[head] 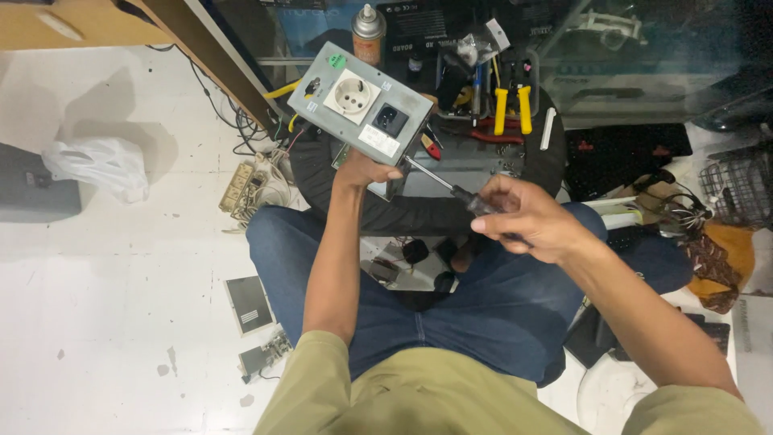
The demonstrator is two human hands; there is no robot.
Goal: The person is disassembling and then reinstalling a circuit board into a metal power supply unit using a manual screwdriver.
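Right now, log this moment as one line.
left hand: holds grey socket box | right hand: grips screwdriver, tip at box edge | yellow-handled pliers behind

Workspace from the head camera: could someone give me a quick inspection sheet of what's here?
Surface: white floor, stained.
Job's things: grey metal box with socket, tilted; screwdriver tip at its side.
Clutter: spray can, yellow-handled pliers, white plastic bag, small boards by the knee.
Grips: left hand holds the box from below; right hand grips the screwdriver.
Cables: tangle beside a power strip.
Surroundings: wire basket.
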